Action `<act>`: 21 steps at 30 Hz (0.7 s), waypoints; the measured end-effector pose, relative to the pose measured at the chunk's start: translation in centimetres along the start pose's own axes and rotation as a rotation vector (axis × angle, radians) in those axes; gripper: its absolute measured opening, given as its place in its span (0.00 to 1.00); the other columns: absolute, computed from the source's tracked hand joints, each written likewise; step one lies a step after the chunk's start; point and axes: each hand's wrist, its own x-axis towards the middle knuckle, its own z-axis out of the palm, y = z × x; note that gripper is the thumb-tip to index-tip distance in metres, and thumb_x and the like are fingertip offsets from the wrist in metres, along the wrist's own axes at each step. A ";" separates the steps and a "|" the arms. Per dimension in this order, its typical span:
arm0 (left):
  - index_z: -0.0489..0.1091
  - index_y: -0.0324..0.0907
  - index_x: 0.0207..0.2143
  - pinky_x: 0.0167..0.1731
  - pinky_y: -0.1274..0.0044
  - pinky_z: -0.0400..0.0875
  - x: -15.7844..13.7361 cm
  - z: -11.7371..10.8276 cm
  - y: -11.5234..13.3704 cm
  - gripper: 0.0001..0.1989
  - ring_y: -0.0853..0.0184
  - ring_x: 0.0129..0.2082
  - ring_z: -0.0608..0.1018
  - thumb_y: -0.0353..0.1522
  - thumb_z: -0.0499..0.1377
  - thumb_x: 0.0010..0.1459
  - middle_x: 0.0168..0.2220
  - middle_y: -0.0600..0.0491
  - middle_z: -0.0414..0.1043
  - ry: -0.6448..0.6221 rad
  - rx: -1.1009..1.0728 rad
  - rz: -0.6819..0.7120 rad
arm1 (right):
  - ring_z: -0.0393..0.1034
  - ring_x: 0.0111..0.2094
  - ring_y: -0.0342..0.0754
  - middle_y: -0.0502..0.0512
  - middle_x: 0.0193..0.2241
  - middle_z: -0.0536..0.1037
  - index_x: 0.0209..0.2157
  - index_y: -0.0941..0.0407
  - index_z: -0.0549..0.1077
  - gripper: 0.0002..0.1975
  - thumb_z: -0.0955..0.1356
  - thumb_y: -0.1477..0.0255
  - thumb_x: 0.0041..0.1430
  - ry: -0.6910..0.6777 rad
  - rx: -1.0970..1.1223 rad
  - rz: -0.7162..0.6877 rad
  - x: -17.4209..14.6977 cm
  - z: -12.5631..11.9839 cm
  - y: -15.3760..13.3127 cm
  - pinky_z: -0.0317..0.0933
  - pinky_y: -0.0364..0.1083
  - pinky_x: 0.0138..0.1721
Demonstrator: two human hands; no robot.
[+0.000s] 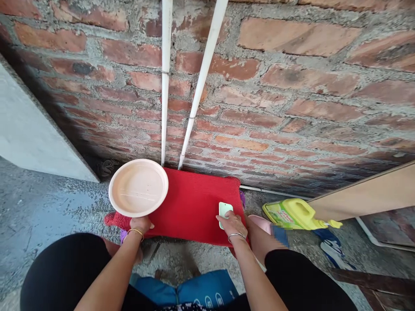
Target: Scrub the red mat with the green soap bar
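Head view: at your left, a pale pink basin (139,185) over the left end of a red cloth (191,207); resting on it or held just above, cannot tell. Probably light, stiff plastic, slick if wet; best hold is the rim. Your left hand (140,223) grips the near rim, thumb to the right, most fingers hidden. Looks round and smooth, a faint line and dark specks inside; water, cannot tell.

Middle: the red cloth, bright, nubby; should be soft, apt to ruck up and drag. Take it by a corner or edge.

Right: slim mint-green block (223,209) at the cloth's right part, rounded corners, small hole at the far end. Your right hand (234,223) holds its near end, fingers over the top. Likely light, firm, may skid under wet fingers; pinch the long edges. Underside hidden
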 end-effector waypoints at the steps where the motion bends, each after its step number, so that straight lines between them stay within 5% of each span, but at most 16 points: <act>1: 0.71 0.45 0.48 0.49 0.69 0.69 0.0 0.0 0.0 0.26 0.53 0.54 0.72 0.35 0.65 0.44 0.51 0.43 0.72 -0.015 0.009 -0.004 | 0.71 0.44 0.52 0.60 0.44 0.70 0.46 0.53 0.68 0.21 0.62 0.54 0.56 0.008 0.018 -0.024 -0.1 -0.1 -0.9 0.60 0.48 0.41; 8: 0.71 0.45 0.46 0.52 0.69 0.67 0.1 -0.2 -0.1 0.22 0.54 0.58 0.67 0.35 0.64 0.45 0.51 0.46 0.72 -0.043 0.025 0.015 | 0.70 0.42 0.50 0.56 0.45 0.70 0.44 0.50 0.69 0.19 0.66 0.56 0.53 0.004 0.059 -0.388 -2.1 2.1 -14.4 0.59 0.46 0.41; 12: 0.69 0.43 0.50 0.52 0.69 0.67 0.2 -0.1 -0.1 0.27 0.53 0.57 0.68 0.35 0.65 0.44 0.53 0.44 0.71 -0.042 0.002 0.010 | 0.66 0.47 0.54 0.59 0.47 0.68 0.46 0.51 0.68 0.22 0.69 0.60 0.50 0.019 -0.040 -0.598 -2.7 4.2 -18.6 0.57 0.50 0.46; 16: 0.67 0.44 0.51 0.51 0.70 0.67 0.4 0.1 -0.1 0.30 0.54 0.57 0.69 0.35 0.65 0.43 0.53 0.44 0.71 -0.026 -0.001 -0.008 | 0.65 0.47 0.53 0.58 0.48 0.66 0.48 0.50 0.67 0.21 0.68 0.64 0.50 0.020 -0.045 -0.621 -1.4 4.5 -17.0 0.57 0.49 0.45; 21: 0.68 0.46 0.51 0.52 0.70 0.67 0.5 0.2 -0.2 0.29 0.54 0.57 0.68 0.36 0.65 0.43 0.54 0.45 0.70 -0.033 0.013 0.013 | 0.67 0.44 0.51 0.58 0.45 0.66 0.48 0.51 0.67 0.20 0.67 0.64 0.52 0.080 0.015 -0.379 2.9 2.1 -7.8 0.58 0.46 0.44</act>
